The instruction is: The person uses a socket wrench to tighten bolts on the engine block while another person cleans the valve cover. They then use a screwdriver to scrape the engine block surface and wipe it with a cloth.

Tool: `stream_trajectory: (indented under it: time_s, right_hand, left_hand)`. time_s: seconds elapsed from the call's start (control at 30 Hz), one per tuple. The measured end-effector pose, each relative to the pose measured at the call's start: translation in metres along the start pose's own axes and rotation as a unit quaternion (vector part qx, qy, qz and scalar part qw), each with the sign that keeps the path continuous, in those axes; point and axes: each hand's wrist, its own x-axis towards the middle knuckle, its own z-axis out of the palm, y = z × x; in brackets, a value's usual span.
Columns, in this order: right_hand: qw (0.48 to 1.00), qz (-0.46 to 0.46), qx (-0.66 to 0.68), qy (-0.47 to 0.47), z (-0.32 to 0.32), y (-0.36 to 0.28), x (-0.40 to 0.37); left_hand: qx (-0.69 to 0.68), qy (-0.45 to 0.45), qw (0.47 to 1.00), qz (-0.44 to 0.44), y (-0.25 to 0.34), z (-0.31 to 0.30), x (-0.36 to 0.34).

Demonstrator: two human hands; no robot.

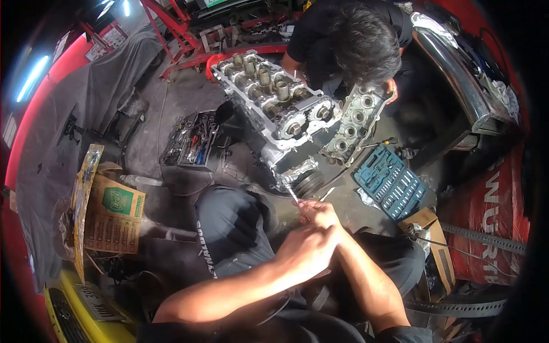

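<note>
An engine (274,108) with exposed cam gears stands on the floor ahead of me. My left hand (306,248) and my right hand (319,212) are clasped together just below its lower front corner. Both grip a thin metal tool (292,194) whose tip points up at the engine's lower bracket. My knees in dark trousers (229,223) sit under my arms. Which fingers hold the tool is partly hidden by the overlapping hands.
A person in black (349,40) crouches behind the engine beside a cylinder head cover (353,123). A blue socket set (390,182) lies to the right, an open tool tray (191,140) to the left, a cardboard box (111,214) at far left, a belt (486,237) at right.
</note>
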Motion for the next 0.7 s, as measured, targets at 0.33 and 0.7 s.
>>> stream_trajectory:
  time_s: [0.33,0.7]
  right_hand:
    - [0.932,-0.168,-0.293,0.130,0.034,-0.008,-0.015]
    - [0.784,-0.270,-0.523,0.197,0.039,-0.005,-0.013]
  left_hand:
    - [-0.001,-0.109,0.978,-0.177,-0.055,0.022,-0.081]
    - [-0.108,-0.184,0.946,-0.243,-0.064,0.063,-0.042]
